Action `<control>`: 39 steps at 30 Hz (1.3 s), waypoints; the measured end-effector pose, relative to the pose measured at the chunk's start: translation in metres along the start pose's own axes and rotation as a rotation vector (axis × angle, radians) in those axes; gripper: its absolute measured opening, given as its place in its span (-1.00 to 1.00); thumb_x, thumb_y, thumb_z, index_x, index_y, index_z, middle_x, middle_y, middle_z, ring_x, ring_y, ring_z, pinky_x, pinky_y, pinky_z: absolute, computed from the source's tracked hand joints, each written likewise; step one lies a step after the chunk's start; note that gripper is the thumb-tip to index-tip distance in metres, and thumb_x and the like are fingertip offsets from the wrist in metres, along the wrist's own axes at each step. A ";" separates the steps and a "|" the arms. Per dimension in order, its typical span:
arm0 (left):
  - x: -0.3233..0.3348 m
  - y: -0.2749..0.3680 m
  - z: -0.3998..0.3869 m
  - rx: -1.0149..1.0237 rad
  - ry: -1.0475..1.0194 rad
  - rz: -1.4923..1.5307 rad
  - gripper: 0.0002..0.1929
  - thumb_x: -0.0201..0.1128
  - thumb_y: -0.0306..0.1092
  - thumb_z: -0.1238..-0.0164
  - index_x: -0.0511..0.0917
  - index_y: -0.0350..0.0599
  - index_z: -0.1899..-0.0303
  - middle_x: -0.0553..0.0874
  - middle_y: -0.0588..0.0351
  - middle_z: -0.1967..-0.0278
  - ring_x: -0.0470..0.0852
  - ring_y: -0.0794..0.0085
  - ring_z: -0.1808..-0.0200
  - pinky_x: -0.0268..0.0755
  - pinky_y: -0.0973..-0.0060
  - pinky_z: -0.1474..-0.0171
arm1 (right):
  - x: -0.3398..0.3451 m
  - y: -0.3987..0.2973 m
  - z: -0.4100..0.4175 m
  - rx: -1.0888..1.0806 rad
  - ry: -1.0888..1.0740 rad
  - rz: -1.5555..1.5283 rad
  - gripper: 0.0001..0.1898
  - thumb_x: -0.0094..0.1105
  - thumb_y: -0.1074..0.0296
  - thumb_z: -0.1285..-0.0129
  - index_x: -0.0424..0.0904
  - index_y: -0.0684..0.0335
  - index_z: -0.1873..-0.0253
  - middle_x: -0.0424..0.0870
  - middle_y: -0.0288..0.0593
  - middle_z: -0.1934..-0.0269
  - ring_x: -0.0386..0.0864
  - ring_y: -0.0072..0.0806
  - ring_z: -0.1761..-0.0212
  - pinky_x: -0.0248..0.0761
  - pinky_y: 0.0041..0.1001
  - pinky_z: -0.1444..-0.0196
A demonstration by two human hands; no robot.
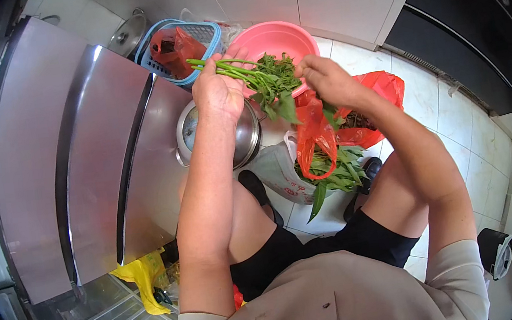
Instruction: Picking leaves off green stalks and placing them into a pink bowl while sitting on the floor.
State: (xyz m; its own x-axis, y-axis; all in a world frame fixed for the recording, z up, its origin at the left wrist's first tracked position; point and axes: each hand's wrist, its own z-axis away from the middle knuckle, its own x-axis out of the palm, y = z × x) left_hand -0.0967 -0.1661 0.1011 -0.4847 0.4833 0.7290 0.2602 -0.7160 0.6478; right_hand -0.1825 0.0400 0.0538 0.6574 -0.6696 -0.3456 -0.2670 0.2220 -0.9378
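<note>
A bunch of green leafy stems (pixel 236 71) lies across the upturned palm of my left hand (pixel 218 90), with the thumb closed over the stalks. Its leaves hang at the near side of a pink plastic basin (pixel 276 32), where more cut greens (pixel 278 63) are heaped. My right hand (pixel 325 79) is at the basin's right edge with its fingers curled together. A leaf (pixel 330 115) shows just below that hand; whether the fingers pinch anything is hidden. Beneath is a pale plastic bag (pixel 274 169) full of long-leaved greens (pixel 338 166), with a red bag's handle (pixel 315 152) draped over it.
An open red plastic bag (pixel 386 89) holds dark scraps on the tiled floor. A lidded steel pot (pixel 246 137) stands below my left forearm. Behind it, a blue basket (pixel 209 34) contains a red bag (pixel 187 48). An open refrigerator door (pixel 88 156) borders the left side.
</note>
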 end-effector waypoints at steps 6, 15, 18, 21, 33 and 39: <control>0.004 -0.008 0.001 -0.011 0.002 0.039 -0.65 -0.27 -0.29 -0.68 0.11 -0.31 -0.28 0.38 -0.42 -0.31 0.41 -0.20 -0.37 0.34 -0.11 -0.37 | 0.041 -0.031 0.012 -0.219 0.041 0.260 -0.82 0.20 0.31 -0.37 0.55 0.32 0.10 0.70 -0.11 0.43 0.67 -0.34 0.42 0.49 -0.34 0.33; 0.011 -0.028 0.014 -0.077 -0.001 0.079 -0.61 -0.26 -0.33 -0.68 0.07 -0.35 -0.35 0.23 -0.50 -0.39 0.33 -0.23 -0.42 0.29 -0.13 -0.44 | 0.053 -0.035 0.007 -0.197 0.329 0.575 -0.79 0.28 0.23 -0.23 0.60 0.27 0.21 0.71 0.04 0.41 0.70 -0.01 0.35 0.55 -0.12 0.29; 0.009 -0.025 0.012 -0.033 -0.009 0.018 -0.60 -0.21 -0.33 -0.67 0.09 -0.39 -0.33 0.33 -0.48 -0.33 0.42 -0.18 -0.35 0.41 -0.01 -0.33 | 0.047 -0.028 0.002 -0.283 0.282 0.489 -0.84 0.21 0.28 -0.20 0.61 0.26 0.29 0.70 0.02 0.41 0.69 -0.07 0.38 0.53 -0.17 0.32; 0.011 -0.020 0.012 0.054 -0.026 -0.178 -0.64 -0.19 -0.31 -0.67 0.15 -0.39 -0.27 0.46 -0.46 -0.24 0.57 -0.12 -0.24 0.54 0.08 -0.19 | 0.039 -0.023 -0.005 -0.233 0.089 0.257 -0.85 0.15 0.32 -0.20 0.60 0.27 0.32 0.66 -0.06 0.46 0.64 -0.24 0.43 0.49 -0.28 0.34; 0.007 -0.001 0.004 0.661 -0.251 -1.124 -0.76 0.06 -0.23 -0.61 0.45 -0.25 0.08 0.71 0.02 0.36 0.68 0.47 0.35 0.53 0.47 0.25 | 0.003 -0.029 -0.007 0.256 -0.391 -0.691 -0.85 0.09 0.35 -0.45 0.59 0.30 0.15 0.66 -0.29 0.35 0.59 -0.62 0.36 0.52 -0.56 0.25; 0.002 0.000 -0.003 0.882 -0.153 -1.297 -0.75 0.10 -0.21 -0.59 0.45 -0.25 0.12 0.61 0.06 0.46 0.58 0.43 0.45 0.44 0.37 0.34 | -0.004 -0.041 -0.003 0.209 -0.467 -0.552 -0.84 0.10 0.35 -0.35 0.64 0.29 0.21 0.60 -0.35 0.40 0.48 -0.66 0.35 0.33 -0.60 0.25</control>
State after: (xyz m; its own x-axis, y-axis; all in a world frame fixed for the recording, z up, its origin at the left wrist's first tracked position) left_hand -0.1000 -0.1660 0.1018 -0.6838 0.5940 -0.4237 0.1631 0.6905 0.7047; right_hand -0.1766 0.0315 0.0936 0.8998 -0.3629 0.2423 0.2969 0.1022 -0.9494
